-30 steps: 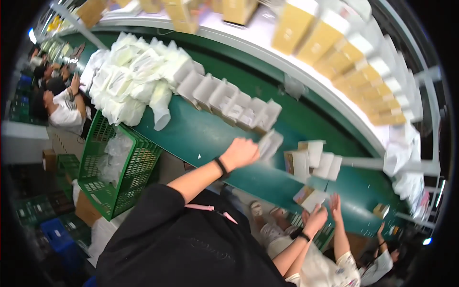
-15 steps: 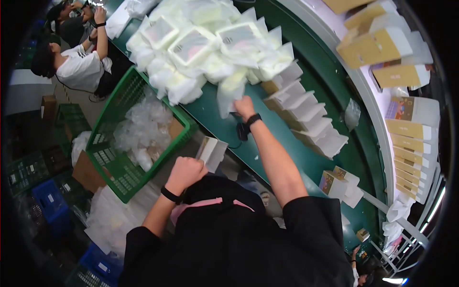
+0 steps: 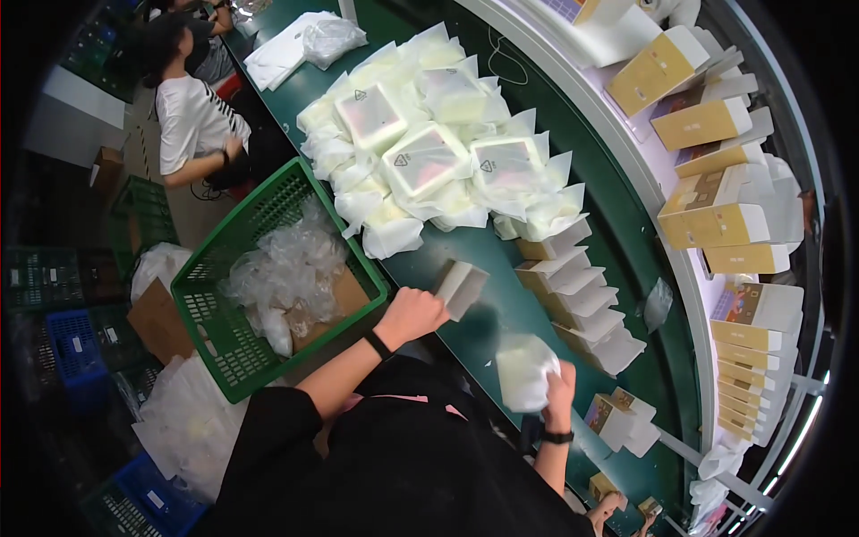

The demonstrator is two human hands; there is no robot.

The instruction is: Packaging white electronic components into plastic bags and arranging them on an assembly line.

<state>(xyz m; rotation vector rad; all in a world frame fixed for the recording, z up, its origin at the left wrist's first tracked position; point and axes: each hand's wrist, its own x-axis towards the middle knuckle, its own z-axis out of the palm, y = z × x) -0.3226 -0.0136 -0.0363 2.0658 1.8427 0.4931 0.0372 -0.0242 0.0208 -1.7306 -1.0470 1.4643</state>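
My left hand (image 3: 412, 315) is closed around a small open carton (image 3: 463, 288), white inside, over the near edge of the green table. In my right hand (image 3: 561, 396) is a pale item in a frosted plastic bag (image 3: 526, 374), gripped at its right side above the table. Beyond both hands spreads a heap of similar bagged items (image 3: 425, 166), several showing box-like white frames with a pinkish middle. Standing open to the right of the heap is a row of cartons (image 3: 582, 300). More open cartons (image 3: 620, 419) stand just past my right hand.
A green crate (image 3: 234, 387) holding clear plastic bags stands left of the table (image 3: 407, 259). On the right, a curved shelf (image 3: 658, 192) carries several yellow-brown cartons (image 3: 716, 215). A person in a white shirt (image 3: 192, 125) sits at far left; another person's hands work at lower right.
My right hand has drawn a bagged item off the heap and brought it back toward me. My left hand has moved the carton rightward and forward over the table.
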